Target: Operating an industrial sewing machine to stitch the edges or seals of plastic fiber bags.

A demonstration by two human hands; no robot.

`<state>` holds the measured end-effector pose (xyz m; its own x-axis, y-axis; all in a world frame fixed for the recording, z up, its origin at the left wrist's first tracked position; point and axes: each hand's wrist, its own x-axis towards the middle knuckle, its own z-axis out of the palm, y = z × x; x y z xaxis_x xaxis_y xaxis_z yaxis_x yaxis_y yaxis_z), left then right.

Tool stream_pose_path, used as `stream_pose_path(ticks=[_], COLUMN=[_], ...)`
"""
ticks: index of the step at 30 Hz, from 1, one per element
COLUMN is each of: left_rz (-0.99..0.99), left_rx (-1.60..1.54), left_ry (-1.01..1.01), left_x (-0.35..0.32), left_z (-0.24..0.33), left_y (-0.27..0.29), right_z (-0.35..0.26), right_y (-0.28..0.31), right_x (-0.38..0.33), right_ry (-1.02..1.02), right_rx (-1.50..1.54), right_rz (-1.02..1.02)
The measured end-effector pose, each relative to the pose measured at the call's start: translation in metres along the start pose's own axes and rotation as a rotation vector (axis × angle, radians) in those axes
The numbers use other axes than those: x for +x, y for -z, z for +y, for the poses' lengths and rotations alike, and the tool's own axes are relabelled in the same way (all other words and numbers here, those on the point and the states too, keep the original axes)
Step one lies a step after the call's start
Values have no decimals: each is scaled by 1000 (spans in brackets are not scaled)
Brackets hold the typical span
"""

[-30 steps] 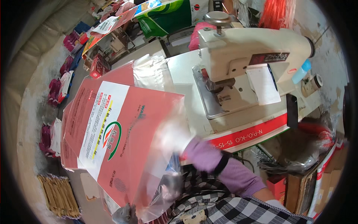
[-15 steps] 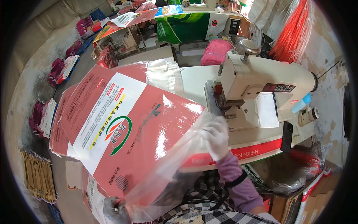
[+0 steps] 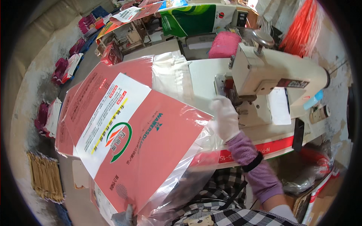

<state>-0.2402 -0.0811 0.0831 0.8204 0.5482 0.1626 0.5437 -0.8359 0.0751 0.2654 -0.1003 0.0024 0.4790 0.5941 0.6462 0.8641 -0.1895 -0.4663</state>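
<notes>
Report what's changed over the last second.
The white-gloved right grip has moved up along the clear edge of the red sack to its right-hand corner, near the sewing machine; whether it is gripping there is unclear. The grey-gloved left grip stays at the sack's lower end. The sewing machine looks unmoved; its shift in the picture seems to be camera movement.

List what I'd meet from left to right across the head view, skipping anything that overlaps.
Brown stack, left hand, right hand, black slab, spool.
</notes>
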Motion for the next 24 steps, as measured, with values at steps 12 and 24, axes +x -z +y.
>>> stream_pose_path(ticks=[12, 24], left_rz=[248, 40], left_rx=[-649, 56], left_ry=[-159, -841], left_x=[450, 512], left_z=[-112, 138], left_y=[62, -234], right_z=[-109, 0], right_y=[36, 154], right_x=[-108, -274], right_ry=[-88, -462], right_rx=[610, -91], right_rz=[-230, -318])
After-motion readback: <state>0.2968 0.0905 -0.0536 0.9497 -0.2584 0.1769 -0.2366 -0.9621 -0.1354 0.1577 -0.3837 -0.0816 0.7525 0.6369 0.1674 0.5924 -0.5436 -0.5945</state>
